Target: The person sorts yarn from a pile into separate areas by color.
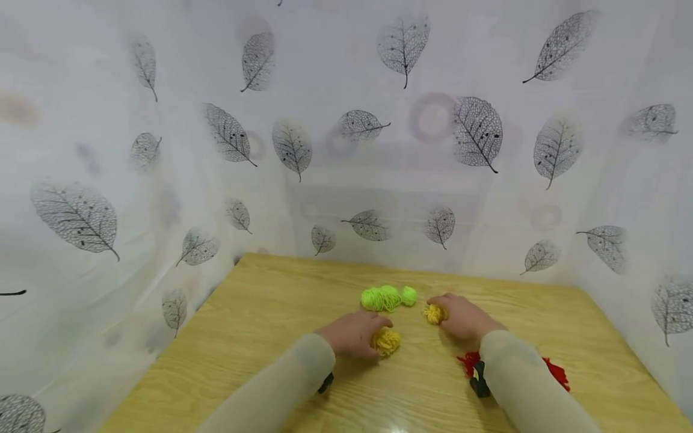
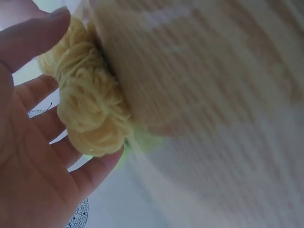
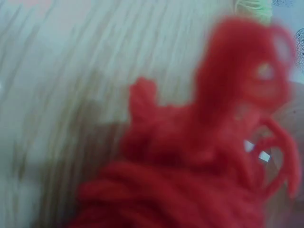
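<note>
Loosely, left hand (image 1: pixel 351 335) curls round yellow yarn bundle (image 1: pixel 387 342); half-closed right hand (image 1: pixel 463 316) pinches smaller yarn ball (image 1: pixel 433 314) at its left.

In the head view I register diffuse light and slight glare low on the tabletop (image 1: pixel 422 385). Right wrist view: red yarn (image 3: pixel 223 80) out of focus. Left wrist view: hazy, washed-out.

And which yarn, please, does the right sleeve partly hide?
The red yarn, visible on both sides of that sleeve; the green yarn and yellow yarn lie clear.
</note>
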Tool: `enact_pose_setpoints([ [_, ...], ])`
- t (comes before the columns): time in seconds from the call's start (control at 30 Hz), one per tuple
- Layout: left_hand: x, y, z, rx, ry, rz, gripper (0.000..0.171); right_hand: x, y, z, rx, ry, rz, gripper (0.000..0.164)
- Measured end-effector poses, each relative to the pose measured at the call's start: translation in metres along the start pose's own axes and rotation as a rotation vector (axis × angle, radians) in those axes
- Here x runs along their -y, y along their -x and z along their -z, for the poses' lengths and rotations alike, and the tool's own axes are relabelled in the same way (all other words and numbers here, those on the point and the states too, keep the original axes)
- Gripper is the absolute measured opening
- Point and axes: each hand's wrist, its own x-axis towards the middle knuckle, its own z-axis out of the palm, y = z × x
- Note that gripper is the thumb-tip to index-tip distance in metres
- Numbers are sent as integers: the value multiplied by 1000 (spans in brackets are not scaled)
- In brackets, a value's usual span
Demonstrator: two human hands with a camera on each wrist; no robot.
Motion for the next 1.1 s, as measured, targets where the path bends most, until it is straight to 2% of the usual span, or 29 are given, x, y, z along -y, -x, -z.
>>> enact_pose_setpoints([
  [0.3, -1, -1, -8, 3, -48, 18, 72, 7, 1, 2, -14, 92, 78, 32],
  [0.53, -6, 0, -8, -4, -114, 11, 61, 8, 4, 0, -25, 97, 58, 36],
  [0.8, -5, -1, -9, -12, -128, 27, 58, 8, 4, -1, -42, 100, 71, 33],
  [1.1, -3, 1, -10, -68, -129, 56, 51, 4, 5, -5, -45, 82, 50, 34],
])
